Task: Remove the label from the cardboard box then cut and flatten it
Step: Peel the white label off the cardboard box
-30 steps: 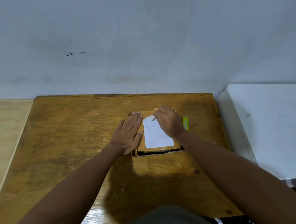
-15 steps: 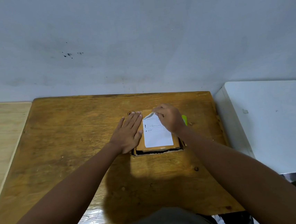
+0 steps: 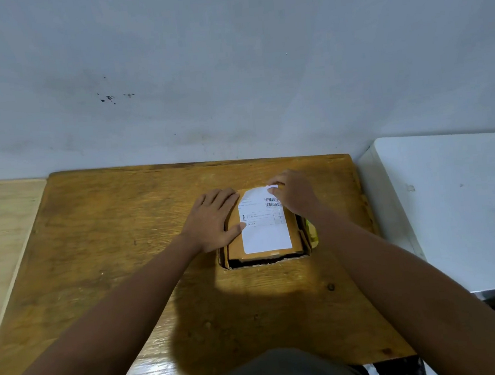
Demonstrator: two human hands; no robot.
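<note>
Cardboard box point(image 3: 264, 253) lies flat on the wooden counter point(image 3: 111, 261), near its far edge, with the white label point(image 3: 264, 231) stuck across its top. The left hand point(image 3: 213, 221) presses down on the box's left side, fingers point(image 3: 220, 197) spread flat and gripping nothing, the thumb touching the label's left edge. The right hand point(image 3: 296, 193) sits at the box's far right corner, its fingers point(image 3: 276, 181) pinched shut on the label's far corner, which curls up off the cardboard. Just beside the right wrist, against the box's right side, something yellow-green point(image 3: 312, 234) peeks out, too hidden to identify.
</note>
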